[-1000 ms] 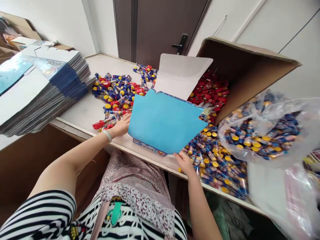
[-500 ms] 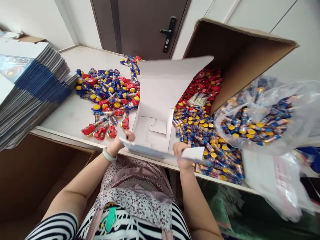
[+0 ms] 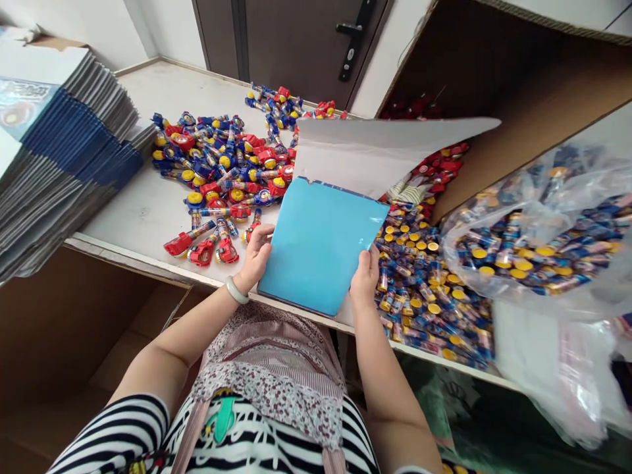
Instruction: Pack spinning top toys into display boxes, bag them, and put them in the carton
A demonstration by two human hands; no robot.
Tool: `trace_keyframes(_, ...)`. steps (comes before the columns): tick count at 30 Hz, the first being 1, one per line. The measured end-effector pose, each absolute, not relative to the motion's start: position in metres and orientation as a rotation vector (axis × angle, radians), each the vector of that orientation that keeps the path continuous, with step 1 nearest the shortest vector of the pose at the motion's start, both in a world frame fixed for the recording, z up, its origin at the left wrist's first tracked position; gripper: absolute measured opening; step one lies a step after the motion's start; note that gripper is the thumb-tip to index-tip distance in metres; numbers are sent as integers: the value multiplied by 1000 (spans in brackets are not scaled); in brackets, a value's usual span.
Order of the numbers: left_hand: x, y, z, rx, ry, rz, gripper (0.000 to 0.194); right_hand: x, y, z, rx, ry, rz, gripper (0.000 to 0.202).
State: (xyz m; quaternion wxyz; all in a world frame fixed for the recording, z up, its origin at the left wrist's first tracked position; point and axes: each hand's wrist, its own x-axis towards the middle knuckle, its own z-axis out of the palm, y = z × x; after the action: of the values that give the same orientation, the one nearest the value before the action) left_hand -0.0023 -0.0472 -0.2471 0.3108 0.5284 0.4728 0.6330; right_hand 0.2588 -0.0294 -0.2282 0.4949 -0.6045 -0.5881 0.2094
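A cardboard display box (image 3: pixel 323 247) stands before me at the table's front edge, its light blue panel facing up over the inside. Behind the panel a white flap (image 3: pixel 365 148) sticks up and spreads to the right. My left hand (image 3: pixel 257 253) grips the box's left edge, thumb near the blue face. On the right edge, my right hand (image 3: pixel 365 273) holds the box with its thumb along the side; its other fingers are mostly hidden. Red toy pieces with candy tubes (image 3: pixel 202 247) lie just left of my left hand. Loose candy tubes (image 3: pixel 424 289) spread to the right of my right hand.
Flattened printed boxes (image 3: pixel 74 151) are stacked at the left. A pile of blue and red toys (image 3: pixel 222 158) covers the table's middle left. A large carton (image 3: pixel 518 125) lies open at the back right, beside a clear plastic bag (image 3: pixel 523 250) of tubes.
The blue panel has come over the box, hiding its white inside. My hands have moved from the raised front panel to the box's two sides. The view has shifted slightly.
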Motion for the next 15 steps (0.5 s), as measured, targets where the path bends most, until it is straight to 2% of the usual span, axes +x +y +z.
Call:
trace_keyframes(5, -3, -44, -247, 1640, 1409, 1514, 48, 277, -20, -193, -1586, -1703, 515, 59)
trace_keyframes(10, -4, -43, -246, 1837, 1519, 1425, 41, 271, 2, -138, -1664, -2022, 245, 74)
trace_keyframes(15, -2, -43, -253, 1945, 1547, 1486, 52, 275, 45, -124, -1671, -2304, 306, 51)
